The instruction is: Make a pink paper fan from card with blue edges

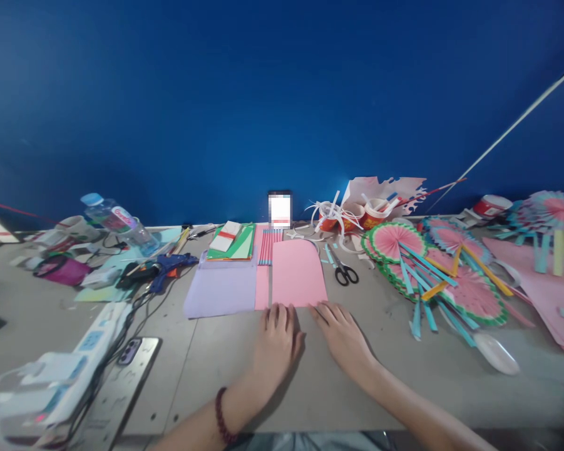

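Note:
A pink paper sheet [298, 274] with one rounded upper corner lies flat on the grey table. My left hand [278, 338] rests palm down at its lower left edge, fingers extended. At its lower right corner, my right hand [342, 338] lies flat with the fingers spread and the fingertips at the paper's edge. Neither hand holds anything. Left of the sheet are a lilac sheet [223, 291] and a narrow pink strip [261, 288]. Pink and blue striped sticks [265, 247] lie above that strip. Black-handled scissors [345, 274] are to the right.
Paper fans [398, 243], red cups [373, 216] and a white spoon-shaped object [496, 354] are on the right. A bottle [122, 220], blue glue gun [171, 266], power strip [87, 351] and phone [134, 360] are on the left. A green packet [235, 243] sits behind the lilac sheet.

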Available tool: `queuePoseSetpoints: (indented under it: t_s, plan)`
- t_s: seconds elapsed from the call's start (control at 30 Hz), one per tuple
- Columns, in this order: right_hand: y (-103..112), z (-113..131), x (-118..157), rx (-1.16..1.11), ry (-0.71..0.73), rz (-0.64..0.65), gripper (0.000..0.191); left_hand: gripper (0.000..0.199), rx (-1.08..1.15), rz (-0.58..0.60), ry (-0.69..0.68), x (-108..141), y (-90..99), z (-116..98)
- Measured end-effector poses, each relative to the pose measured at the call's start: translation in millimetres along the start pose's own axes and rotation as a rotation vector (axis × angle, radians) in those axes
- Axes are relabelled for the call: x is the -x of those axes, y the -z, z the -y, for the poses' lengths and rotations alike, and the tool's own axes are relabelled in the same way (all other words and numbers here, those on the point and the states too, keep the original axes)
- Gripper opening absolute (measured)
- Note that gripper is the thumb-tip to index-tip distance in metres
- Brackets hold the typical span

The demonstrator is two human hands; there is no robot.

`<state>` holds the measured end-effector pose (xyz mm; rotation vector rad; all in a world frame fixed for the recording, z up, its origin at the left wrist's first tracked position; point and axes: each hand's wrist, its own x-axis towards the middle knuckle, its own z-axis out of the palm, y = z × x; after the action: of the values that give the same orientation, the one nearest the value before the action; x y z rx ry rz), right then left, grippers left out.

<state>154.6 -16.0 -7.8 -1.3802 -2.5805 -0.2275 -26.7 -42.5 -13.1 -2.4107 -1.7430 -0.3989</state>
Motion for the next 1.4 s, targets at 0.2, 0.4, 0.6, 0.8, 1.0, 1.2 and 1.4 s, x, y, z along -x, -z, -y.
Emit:
queuePoseSetpoints:
  t_s: [0.2, 0.4, 0.6, 0.8, 1.0, 1.2, 1.4]
  plan:
    - [-4.9, -13.7, 0.1, -0.191, -0.046, 0.014, 0.049, 0.059, 0.079, 0.051, 0.000, 2.9, 5.1, -5.2]
    - [-16.0, -29.4, -5.3, -0.385, -0.148, -0.098, 0.035, 0.057, 0.109, 0.083, 0.013, -1.2, 8.6, -3.8]
    - [-24.4, -37.2, -10.9, -0.565, -0.201, -0.202, 0.020, 0.052, 0.215, 0.101, -0.087, -4.4, -1.4, -0.1]
    - [-11.1, -44.2, -24.0, -0.689, -0.261, -0.114, 0.017, 0.059, 0.225, 0.182, -0.090, -7.4, 1.4, -0.2]
    - [-5.5, -52.1, -36.3, -0.668, -0.196, 0.016, 0.017, 0.060, 0.213, 0.175, -0.100, -7.4, 2.4, -1.1]
    - [-11.3, -55.2, -36.9, -0.663, -0.186, 0.018, 0.015, 0.060, 0.194, 0.203, -0.094, -7.5, 4.4, -2.1]
    - [-15.6, -55.4, -36.6, -0.663, -0.197, 0.006, 0.013, 0.059, 0.218, 0.168, -0.097, -7.9, 4.4, -1.9]
